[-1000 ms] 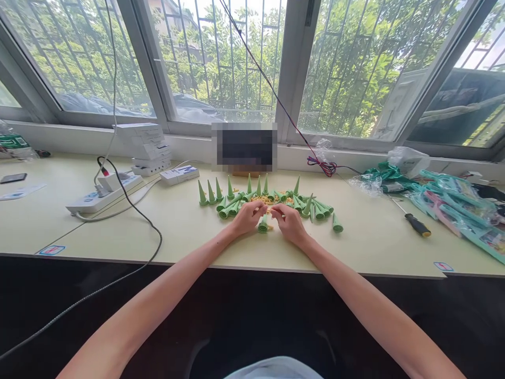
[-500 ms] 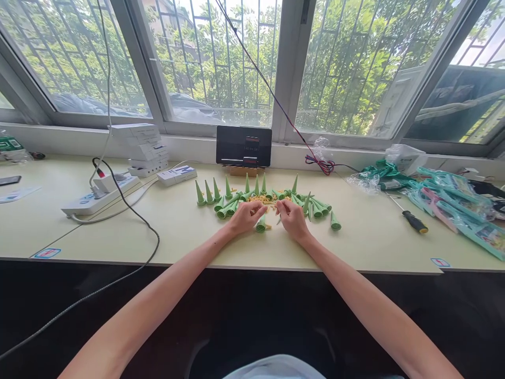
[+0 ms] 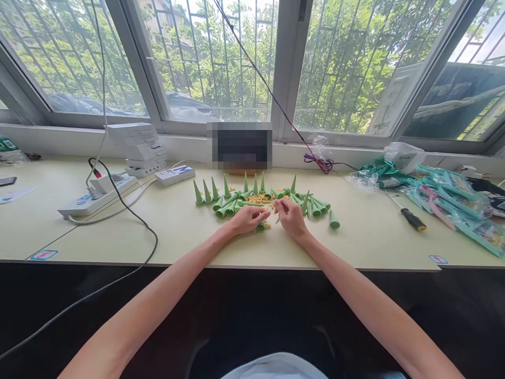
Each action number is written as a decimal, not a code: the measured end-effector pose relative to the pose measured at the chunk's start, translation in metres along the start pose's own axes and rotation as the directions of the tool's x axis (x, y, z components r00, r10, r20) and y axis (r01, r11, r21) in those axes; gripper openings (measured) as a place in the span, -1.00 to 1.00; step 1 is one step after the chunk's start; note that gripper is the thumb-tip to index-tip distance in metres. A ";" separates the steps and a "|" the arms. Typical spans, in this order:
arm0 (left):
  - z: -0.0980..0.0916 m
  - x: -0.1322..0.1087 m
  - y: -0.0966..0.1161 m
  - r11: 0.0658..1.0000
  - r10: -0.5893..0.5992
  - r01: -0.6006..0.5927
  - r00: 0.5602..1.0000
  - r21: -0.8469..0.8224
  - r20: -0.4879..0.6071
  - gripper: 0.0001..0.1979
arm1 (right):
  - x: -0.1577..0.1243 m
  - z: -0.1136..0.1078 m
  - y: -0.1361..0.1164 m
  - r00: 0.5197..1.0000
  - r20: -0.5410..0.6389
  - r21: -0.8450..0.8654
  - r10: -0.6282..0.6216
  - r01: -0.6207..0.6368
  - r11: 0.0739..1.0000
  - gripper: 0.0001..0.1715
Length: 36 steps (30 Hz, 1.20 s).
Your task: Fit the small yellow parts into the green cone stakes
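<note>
My left hand [image 3: 249, 219] is over the near side of a group of green cones, with its thumb and fingers pressed together. It partly covers a green cone [image 3: 260, 227] lying on the table. A short gap away, my right hand [image 3: 291, 214] is closed in a pinch. Whatever either hand holds is too small or hidden to name. Behind the hands lies a heap of small yellow pieces [image 3: 258, 199]. Several upright green cones [image 3: 226, 187] stand in a row at the back, and others lie in piles on both sides, among them a lone cone [image 3: 334, 220] at the right.
A blurred dark screen [image 3: 242, 150] stands at the window. On the left are a power strip [image 3: 98, 195], a black cable [image 3: 144, 223] and stacked white boxes [image 3: 136, 150]. A screwdriver [image 3: 413, 219] and teal packages [image 3: 450, 197] lie on the right of the table [image 3: 366, 237].
My left hand has shifted slightly toward my right hand and its fingers lie flatter, covering more of the near cone. The right hand stays almost in place.
</note>
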<state>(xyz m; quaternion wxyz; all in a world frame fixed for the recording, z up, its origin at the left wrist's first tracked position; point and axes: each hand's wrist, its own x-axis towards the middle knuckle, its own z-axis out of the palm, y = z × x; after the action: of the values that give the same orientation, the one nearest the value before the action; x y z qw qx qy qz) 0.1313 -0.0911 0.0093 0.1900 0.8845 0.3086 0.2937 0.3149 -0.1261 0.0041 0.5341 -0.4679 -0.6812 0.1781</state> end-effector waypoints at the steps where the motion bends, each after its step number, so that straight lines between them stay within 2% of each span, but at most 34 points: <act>1: 0.000 0.000 0.000 1.000 -0.002 0.002 1.000 0.003 0.004 -0.54 | 0.000 0.000 0.000 1.000 -0.001 -0.001 -0.002 0.002 1.000 -0.57; 9: 0.000 -0.002 0.002 0.998 -0.034 0.034 0.999 -0.043 -0.001 -0.66 | 0.001 0.000 0.001 1.000 0.008 -0.018 -0.009 0.009 1.000 -0.56; 21: 0.000 0.000 0.001 1.000 0.000 0.000 0.983 -0.001 -0.185 -0.80 | 0.001 0.000 0.003 1.000 0.006 -0.027 0.004 -0.004 1.000 -0.56; 26: -0.002 0.000 -0.001 1.000 0.028 -0.025 0.977 0.014 -0.212 -0.82 | 0.001 -0.001 0.003 0.999 -0.031 -0.007 0.028 -0.028 1.000 -0.62; 30: -0.002 0.000 -0.003 1.000 0.016 -0.016 0.981 0.006 -0.193 -0.75 | 0.002 -0.001 0.005 0.996 -0.077 0.017 0.033 -0.032 0.999 -0.69; 34: 0.000 -0.001 -0.005 0.996 -0.039 0.022 0.981 -0.092 -0.191 -0.47 | 0.002 -0.001 0.006 0.997 -0.071 0.019 0.041 -0.039 0.999 -0.73; 36: 0.002 -0.001 -0.007 0.990 -0.053 0.029 0.982 -0.135 -0.179 -0.41 | 0.002 -0.001 0.005 0.996 -0.070 0.008 0.050 -0.049 0.999 -0.74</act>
<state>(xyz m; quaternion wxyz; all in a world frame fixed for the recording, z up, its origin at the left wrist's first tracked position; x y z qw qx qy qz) 0.1287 -0.0874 0.0041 0.2248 0.8329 0.3230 0.3891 0.3179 -0.1218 0.0019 0.5544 -0.4890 -0.6498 0.1769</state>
